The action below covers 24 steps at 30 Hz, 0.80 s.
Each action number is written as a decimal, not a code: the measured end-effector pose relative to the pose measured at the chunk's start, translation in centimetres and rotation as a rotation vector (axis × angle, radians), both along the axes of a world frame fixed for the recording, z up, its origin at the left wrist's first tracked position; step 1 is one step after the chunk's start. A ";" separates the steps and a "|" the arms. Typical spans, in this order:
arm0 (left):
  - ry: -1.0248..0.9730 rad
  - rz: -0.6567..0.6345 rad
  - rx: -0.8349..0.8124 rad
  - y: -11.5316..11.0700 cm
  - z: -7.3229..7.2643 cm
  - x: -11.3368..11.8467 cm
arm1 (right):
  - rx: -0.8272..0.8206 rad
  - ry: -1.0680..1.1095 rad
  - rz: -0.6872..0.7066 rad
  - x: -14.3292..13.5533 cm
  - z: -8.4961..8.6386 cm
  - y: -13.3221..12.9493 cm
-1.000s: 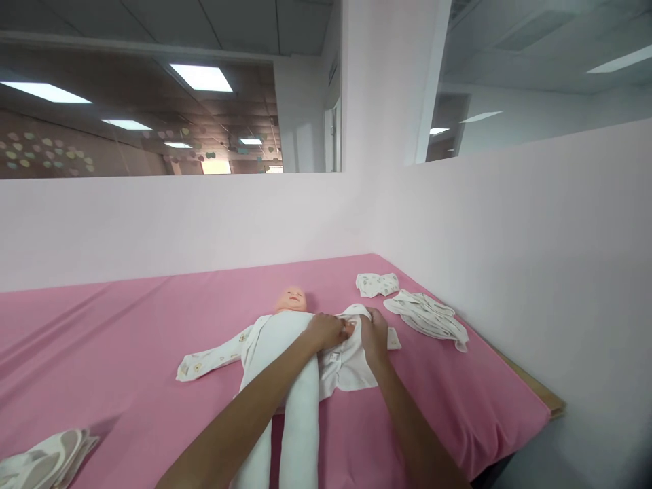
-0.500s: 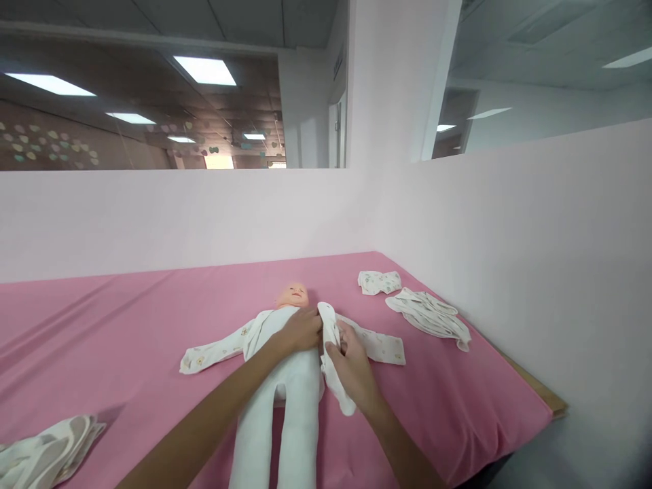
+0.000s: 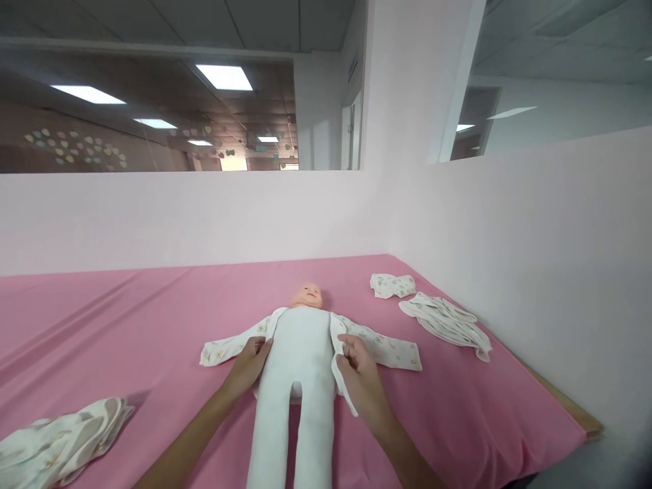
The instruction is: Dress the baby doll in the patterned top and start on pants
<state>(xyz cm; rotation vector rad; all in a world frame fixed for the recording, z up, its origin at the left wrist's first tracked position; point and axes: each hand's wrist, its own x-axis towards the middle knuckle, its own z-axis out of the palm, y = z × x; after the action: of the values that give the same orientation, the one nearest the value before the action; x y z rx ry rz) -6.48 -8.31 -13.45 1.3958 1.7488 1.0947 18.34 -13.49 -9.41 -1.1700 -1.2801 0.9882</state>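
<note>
A pink-covered bench (image 3: 127, 319) carries a doll (image 3: 300, 367) lying face up on an open printed shirt (image 3: 379, 346). The left hand (image 3: 248, 365) pinches the shirt's left front edge; the right hand (image 3: 359, 370) pinches the right edge.

One doll (image 3: 300, 353), four garments (image 3: 444, 320)

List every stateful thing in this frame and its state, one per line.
Doll: lying face up on the pink sheet.
Baby top: under doll, front open, sleeves spread.
Left hand: on the left front edge.
Right hand: pinching the right front edge.
Folded clothes: lying untouched.
</note>
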 end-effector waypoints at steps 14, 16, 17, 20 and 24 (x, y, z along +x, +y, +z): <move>-0.265 -0.195 -0.035 -3.6 6.1 1.4 | 0.183 -0.276 0.339 -4.6 0.7 0.2; -0.216 -0.327 -0.062 -4.2 6.8 2.0 | 0.123 -0.227 0.304 -4.0 0.6 0.6; -0.178 -0.381 -0.071 -4.2 6.9 2.3 | 0.093 -0.203 0.246 -3.7 0.6 1.0; -0.026 -0.382 -0.030 -3.4 7.0 2.7 | 0.056 -0.167 -0.069 -2.6 0.2 2.9; 0.205 -0.199 0.050 -0.4 7.1 2.8 | -0.011 -0.135 -0.223 -1.5 -1.0 5.7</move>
<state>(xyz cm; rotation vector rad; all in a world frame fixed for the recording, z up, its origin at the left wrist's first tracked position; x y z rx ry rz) -3.65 -8.71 -6.37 1.7237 1.6869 0.9210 16.82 -7.84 -10.38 -1.3738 -1.2190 0.7645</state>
